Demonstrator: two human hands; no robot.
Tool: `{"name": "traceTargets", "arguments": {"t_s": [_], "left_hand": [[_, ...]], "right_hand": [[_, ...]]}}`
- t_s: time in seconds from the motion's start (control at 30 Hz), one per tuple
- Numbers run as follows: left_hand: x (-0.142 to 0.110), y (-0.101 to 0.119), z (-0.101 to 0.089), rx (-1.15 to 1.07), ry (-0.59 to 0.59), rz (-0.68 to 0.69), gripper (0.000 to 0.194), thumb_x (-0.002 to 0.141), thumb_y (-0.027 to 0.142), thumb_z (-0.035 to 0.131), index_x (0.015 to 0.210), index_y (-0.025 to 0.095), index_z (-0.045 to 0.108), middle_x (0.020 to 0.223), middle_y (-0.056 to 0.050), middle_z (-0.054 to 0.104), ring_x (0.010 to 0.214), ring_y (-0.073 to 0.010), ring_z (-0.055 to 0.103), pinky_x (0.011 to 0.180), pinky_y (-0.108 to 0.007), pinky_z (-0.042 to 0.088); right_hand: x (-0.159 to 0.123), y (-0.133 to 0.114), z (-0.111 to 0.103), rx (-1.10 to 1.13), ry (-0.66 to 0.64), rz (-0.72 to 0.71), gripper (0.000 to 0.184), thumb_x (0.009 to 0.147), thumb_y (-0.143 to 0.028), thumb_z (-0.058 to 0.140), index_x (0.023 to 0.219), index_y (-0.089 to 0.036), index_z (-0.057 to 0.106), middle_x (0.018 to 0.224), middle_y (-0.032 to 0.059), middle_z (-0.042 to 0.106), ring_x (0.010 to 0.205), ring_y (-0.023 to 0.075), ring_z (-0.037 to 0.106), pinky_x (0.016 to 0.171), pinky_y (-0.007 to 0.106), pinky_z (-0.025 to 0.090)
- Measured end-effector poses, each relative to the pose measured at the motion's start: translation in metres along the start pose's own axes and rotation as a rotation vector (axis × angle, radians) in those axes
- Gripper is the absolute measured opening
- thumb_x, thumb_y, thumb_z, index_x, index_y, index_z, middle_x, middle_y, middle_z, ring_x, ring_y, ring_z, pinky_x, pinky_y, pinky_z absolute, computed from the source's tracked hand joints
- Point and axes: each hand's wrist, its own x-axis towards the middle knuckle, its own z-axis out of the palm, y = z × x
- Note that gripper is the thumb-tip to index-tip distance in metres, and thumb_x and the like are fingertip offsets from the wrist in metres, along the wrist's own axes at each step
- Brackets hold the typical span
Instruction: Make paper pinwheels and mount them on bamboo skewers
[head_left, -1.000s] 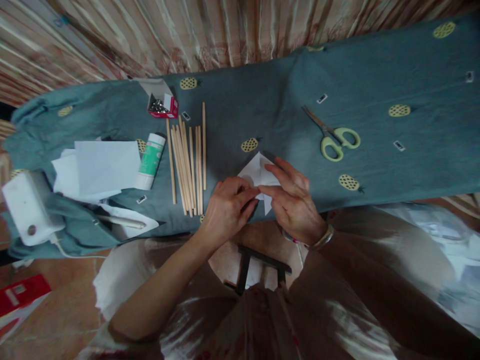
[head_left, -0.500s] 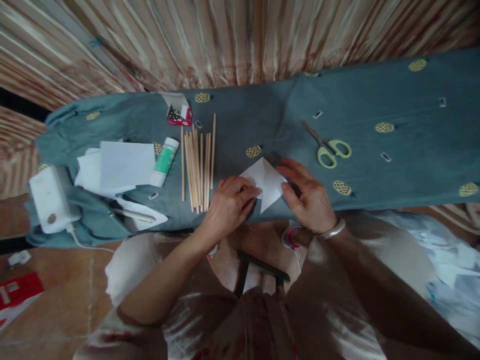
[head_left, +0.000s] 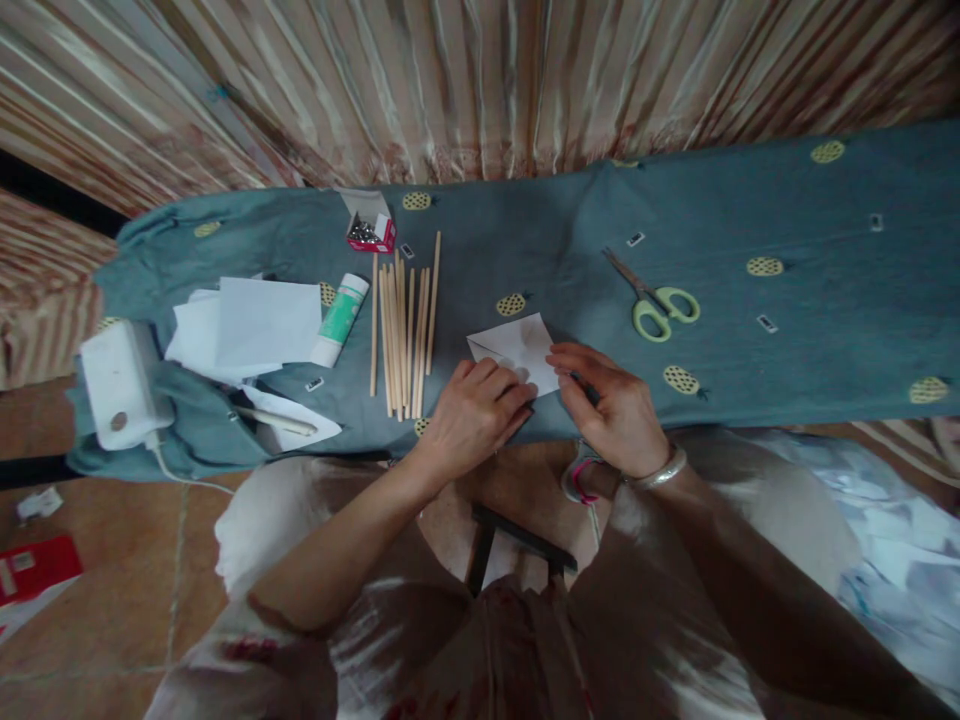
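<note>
A folded piece of white paper (head_left: 521, 342) lies on the cloth in front of me, with a crease line running from its left corner. My left hand (head_left: 480, 412) is closed, its curled fingers gripping the paper's lower edge and covering part of it. At the right edge, my right hand (head_left: 619, 408) has its thumb and fingertips closed on the paper. A silver bangle (head_left: 661, 468) circles the right wrist. Several wooden sticks (head_left: 405, 340) lie left of the paper. Scissors with green handles (head_left: 654, 305) rest beyond my right hand.
Left of the sticks are a green-and-white glue stick (head_left: 340, 320) and white sheets (head_left: 270, 322). A small red box (head_left: 373, 236) holds shiny metal bits. A white power adapter (head_left: 120, 385) sits at the left end, near a pen (head_left: 281, 420). Blue-green cloth (head_left: 825, 350) covers the table.
The paper has turned, and its pointed lower flap no longer shows; a flatter, four-sided face is up. My left hand has shifted slightly right and down. My right fingertips have come nearer together.
</note>
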Motion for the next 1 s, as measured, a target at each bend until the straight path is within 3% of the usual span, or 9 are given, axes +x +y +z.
{"name": "traceTargets", "arguments": {"t_s": [0.27,0.43,0.8,1.0], "left_hand": [[0.006,0.002,0.007,0.080,0.000,0.028,0.022,0.098,0.022,0.048,0.091,0.014,0.067,0.082,-0.005,0.065,0.078,-0.0193,0.058,0.070,-0.034,0.038],[0.003,0.003,0.002,0.074,-0.011,0.050,0.022,0.097,0.016,0.047,0.086,0.013,0.066,0.078,-0.005,0.064,0.075,-0.0186,0.058,0.069,-0.034,0.039],[-0.016,0.001,-0.006,0.035,-0.066,0.083,0.020,0.097,0.017,0.047,0.090,0.014,0.066,0.081,-0.005,0.066,0.081,-0.0182,0.059,0.072,-0.032,0.041],[-0.015,0.008,-0.004,-0.020,-0.046,0.073,0.017,0.096,0.018,0.049,0.102,0.013,0.065,0.096,-0.008,0.070,0.090,-0.0213,0.061,0.078,-0.035,0.044]], "right_hand": [[0.000,0.003,-0.007,-0.053,-0.016,-0.052,0.029,0.083,-0.015,0.055,0.108,-0.020,0.068,0.119,0.0112,0.070,0.107,0.0255,0.067,0.095,0.045,0.053],[0.000,0.005,-0.012,-0.045,-0.088,-0.098,0.037,0.077,-0.013,0.057,0.112,-0.022,0.066,0.133,0.0118,0.061,0.123,0.0285,0.057,0.103,0.051,0.045],[-0.003,0.004,-0.015,0.149,-0.211,-0.008,0.007,0.082,-0.021,0.067,0.082,-0.025,0.073,0.138,0.0039,0.058,0.129,0.0284,0.052,0.108,0.054,0.038],[-0.003,0.004,-0.015,0.114,-0.242,-0.025,0.013,0.087,-0.025,0.062,0.080,-0.024,0.072,0.139,0.0059,0.058,0.126,0.0277,0.054,0.103,0.051,0.044]]}}
